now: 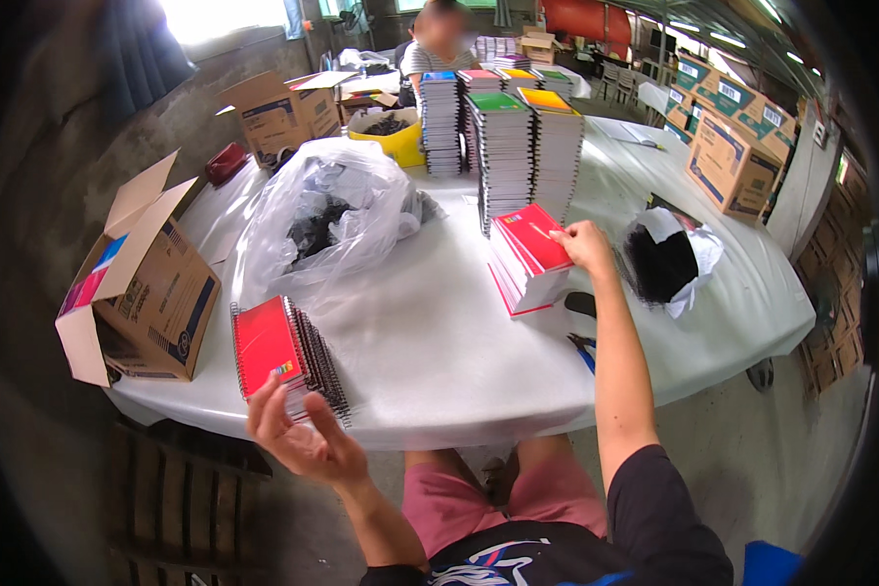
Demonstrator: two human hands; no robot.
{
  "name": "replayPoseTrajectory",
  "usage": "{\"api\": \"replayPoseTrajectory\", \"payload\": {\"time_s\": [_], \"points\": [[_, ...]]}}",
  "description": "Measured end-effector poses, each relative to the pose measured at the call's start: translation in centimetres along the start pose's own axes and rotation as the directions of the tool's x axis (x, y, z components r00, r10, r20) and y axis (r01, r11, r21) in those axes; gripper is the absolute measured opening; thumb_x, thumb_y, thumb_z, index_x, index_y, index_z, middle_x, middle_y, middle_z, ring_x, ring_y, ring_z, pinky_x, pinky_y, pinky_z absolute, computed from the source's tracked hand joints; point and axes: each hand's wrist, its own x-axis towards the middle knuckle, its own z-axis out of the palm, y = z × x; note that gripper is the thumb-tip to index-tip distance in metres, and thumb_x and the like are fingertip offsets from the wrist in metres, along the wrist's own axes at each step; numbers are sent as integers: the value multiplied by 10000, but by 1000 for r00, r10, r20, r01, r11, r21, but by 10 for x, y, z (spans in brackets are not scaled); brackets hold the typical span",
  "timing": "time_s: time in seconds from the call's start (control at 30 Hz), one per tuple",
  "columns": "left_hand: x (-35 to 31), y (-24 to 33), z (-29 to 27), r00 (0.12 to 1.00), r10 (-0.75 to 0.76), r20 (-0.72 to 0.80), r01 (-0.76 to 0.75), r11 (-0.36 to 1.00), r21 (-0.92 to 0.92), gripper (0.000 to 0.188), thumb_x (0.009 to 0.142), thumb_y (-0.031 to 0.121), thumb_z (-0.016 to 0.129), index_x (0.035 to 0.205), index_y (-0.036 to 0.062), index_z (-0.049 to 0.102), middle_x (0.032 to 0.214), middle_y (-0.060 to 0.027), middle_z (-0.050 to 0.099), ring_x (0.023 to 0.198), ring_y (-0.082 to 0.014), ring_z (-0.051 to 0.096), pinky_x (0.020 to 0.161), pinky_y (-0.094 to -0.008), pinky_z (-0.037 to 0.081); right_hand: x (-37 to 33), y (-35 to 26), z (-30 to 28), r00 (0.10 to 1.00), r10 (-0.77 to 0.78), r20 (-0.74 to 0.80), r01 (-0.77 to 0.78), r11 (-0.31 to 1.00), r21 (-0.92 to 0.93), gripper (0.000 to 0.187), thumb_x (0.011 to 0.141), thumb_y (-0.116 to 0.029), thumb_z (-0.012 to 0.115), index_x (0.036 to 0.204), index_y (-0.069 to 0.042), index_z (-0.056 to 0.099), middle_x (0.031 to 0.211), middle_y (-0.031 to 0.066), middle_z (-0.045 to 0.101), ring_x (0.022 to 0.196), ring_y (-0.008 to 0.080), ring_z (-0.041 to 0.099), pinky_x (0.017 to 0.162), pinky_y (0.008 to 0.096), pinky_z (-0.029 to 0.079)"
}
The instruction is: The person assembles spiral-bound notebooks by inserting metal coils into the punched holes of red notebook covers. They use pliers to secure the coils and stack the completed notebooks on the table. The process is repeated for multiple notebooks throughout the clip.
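A pile of red-covered notebooks [532, 264] without visible spirals stands right of the middle of the table, its upper ones slightly fanned. At its upper right corner, my right hand [586, 244] is closed with the fingertips pinching the top notebook's edge. My left hand [303, 435] is raised at the table's front edge, palm up, fingers apart and holding nothing. Just beyond it lies a stack of red spiral-bound notebooks [269, 342], leaning so the black spirals show along its right side. Pliers with blue handles [583, 354] and a small black object [581, 304] lie beside my right forearm.
Tall stacks of spiral notebooks [503, 156] rise behind the red pile. A clear plastic bag [361, 215] holds black pieces. Black coils [659, 262] lie in white wrapping. An open carton [161, 303] stands left, a yellow tub [400, 146] farther back. A person [439, 49] sits opposite.
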Motion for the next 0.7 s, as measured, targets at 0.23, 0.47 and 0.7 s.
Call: {"api": "replayPoseTrajectory", "payload": {"time_s": [0.23, 0.47, 0.7], "points": [[-28, 56, 31, 892, 186, 412, -109, 973, -204, 346, 854, 80, 626, 1157, -37, 506, 1116, -195, 541, 1105, -330, 540, 952, -446, 440, -121, -57, -20, 798, -457, -392, 513, 857, 46, 97, 852, -182, 568, 905, -146, 640, 795, 104, 669, 743, 311, 655, 577, 427, 507], [-106, 44, 91, 577, 11, 817, -235, 960, 153, 535, 816, 423, 644, 1261, 151, 525, 1224, -91, 499, 1294, -331, 332, 1062, -545, 173, -189, 3, 45, 826, -561, -43, 561, 814, 151, 340, 731, -156, 691, 1068, -130, 655, 938, 103, 679, 846, 255, 655, 723, 376, 523], [-139, 20, 105, 663, 64, 746, -170, 983, 66, 635, 590, 552, 787, 934, 81, 535, 1026, -135, 429, 1167, -377, 314, 962, -557, 278, -76, 86, -25, 961, -219, -171, 235, 969, 77, 431, 767, -208, 693, 1170, -75, 613, 1209, 176, 585, 1087, 313, 583, 927, 395, 456]]}}
